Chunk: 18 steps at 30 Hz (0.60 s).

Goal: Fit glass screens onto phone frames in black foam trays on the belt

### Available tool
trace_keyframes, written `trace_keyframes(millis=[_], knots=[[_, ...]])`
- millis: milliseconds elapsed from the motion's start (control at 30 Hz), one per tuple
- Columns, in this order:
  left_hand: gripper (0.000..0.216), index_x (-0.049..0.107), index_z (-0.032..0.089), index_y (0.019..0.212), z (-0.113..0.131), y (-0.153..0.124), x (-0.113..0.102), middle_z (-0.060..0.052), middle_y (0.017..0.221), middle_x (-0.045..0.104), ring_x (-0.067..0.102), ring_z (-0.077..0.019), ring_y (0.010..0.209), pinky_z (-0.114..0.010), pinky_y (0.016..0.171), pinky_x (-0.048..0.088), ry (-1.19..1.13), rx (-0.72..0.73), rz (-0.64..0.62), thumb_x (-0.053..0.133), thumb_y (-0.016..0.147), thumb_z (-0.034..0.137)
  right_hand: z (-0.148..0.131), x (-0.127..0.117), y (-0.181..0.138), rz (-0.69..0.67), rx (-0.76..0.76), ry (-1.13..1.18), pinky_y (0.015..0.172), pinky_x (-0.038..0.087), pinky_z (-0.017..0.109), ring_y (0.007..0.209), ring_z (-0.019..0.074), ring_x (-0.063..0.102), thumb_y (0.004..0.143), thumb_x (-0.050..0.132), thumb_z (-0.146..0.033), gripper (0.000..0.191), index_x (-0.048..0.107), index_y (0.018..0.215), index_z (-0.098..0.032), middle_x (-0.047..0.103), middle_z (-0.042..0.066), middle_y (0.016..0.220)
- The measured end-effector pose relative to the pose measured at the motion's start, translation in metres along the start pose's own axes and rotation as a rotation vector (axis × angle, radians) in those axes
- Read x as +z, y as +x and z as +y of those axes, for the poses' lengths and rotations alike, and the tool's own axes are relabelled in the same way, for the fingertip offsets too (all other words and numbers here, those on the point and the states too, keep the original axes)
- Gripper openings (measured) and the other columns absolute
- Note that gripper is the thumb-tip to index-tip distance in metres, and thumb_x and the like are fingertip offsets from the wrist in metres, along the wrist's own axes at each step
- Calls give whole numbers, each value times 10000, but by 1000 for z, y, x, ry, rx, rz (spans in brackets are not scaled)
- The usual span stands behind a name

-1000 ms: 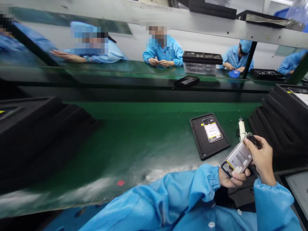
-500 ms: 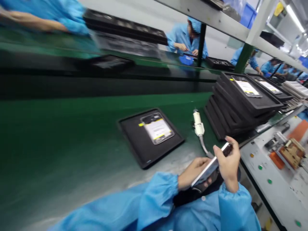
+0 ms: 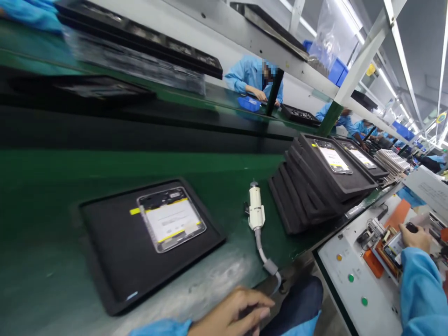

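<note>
On the counter's left: one phone point(image 3: 171, 219) already lies in its black tray point(image 3: 105, 261).
Left hand point(image 3: 233, 315): yours rests at the counter point(image 3: 42, 186) edge, fingers loosely curled, holding nothing (a white tool point(image 3: 255, 211) lies near).
Right hand point(image 3: 415, 237): reached out to the fixture point(image 3: 380, 245), fingers closed on a second phone point(image 3: 395, 246), seemingly not yet seated.
</note>
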<state>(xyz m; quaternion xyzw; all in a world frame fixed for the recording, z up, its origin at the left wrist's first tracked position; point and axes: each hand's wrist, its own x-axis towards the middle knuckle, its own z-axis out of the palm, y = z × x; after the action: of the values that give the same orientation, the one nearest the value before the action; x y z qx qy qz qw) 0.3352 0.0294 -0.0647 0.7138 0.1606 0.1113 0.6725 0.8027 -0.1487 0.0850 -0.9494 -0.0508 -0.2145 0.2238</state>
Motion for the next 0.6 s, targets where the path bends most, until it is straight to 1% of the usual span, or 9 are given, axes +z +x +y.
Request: trace_keyframes(millis=[100,167,233,300,367,433,500,533,600], knots=[[573,691,178,969,2,-2,0,-63,721,665,661,-197,659,-228,606,515,3,-5,13,504,806,695,11,22,-2,-79,32,-54,806,447,463,978,382,575,658,621,-540,621,665,1078,-85,613,255,1020],[591,695,178,972,3,-2,1,-67,749,668,663,-199,660,-233,605,512,9,-7,17,495,801,708,18,31,-3,-99,66,-100,842,421,513,1030,409,548,680,592,-561,665,640,1109,-56,586,288,1077],[594,698,179,966,4,-2,2,-68,768,674,662,-193,654,-235,617,508,31,2,15,478,809,708,21,39,-4,-98,90,-139,905,362,572,1112,440,491,705,560,-567,683,621,1136,-41,546,312,1151],[575,703,187,947,5,-3,2,-60,745,678,657,-188,661,-240,655,505,74,23,15,458,829,693,21,45,-5,-96,99,-161,938,320,593,1153,453,448,723,539,-563,665,630,1117,-35,518,324,1188],[545,707,201,949,7,-2,1,-53,725,684,654,-188,681,-248,701,498,120,43,18,448,847,670,19,53,-8,-87,104,-162,929,325,589,1159,456,433,744,508,-564,652,646,1077,-21,495,342,1201],[532,709,205,954,8,-2,-1,-52,737,690,651,-185,686,-253,725,491,150,51,14,440,858,655,16,58,-11,-55,111,-149,907,331,599,1165,462,419,785,436,-547,642,650,1057,-7,456,365,1226],[537,707,196,965,9,-1,-2,-54,751,693,649,-178,671,-247,719,486,163,52,4,430,867,646,12,58,-14,-22,102,-120,883,330,626,1165,465,414,817,356,-494,610,655,1044,-14,449,367,1229],[540,707,189,960,9,-1,-2,-55,753,693,647,-172,660,-241,712,484,168,56,0,423,873,640,11,55,-16,-11,84,-99,868,330,641,1151,464,425,818,335,-468,588,661,1027,-26,468,359,1210],[531,707,176,944,10,0,-3,-54,746,692,642,-160,643,-225,690,477,178,71,-18,420,887,620,12,42,-23,4,-5,-49,865,346,635,1120,445,460,801,343,-443,540,670,998,-61,532,318,1148]])
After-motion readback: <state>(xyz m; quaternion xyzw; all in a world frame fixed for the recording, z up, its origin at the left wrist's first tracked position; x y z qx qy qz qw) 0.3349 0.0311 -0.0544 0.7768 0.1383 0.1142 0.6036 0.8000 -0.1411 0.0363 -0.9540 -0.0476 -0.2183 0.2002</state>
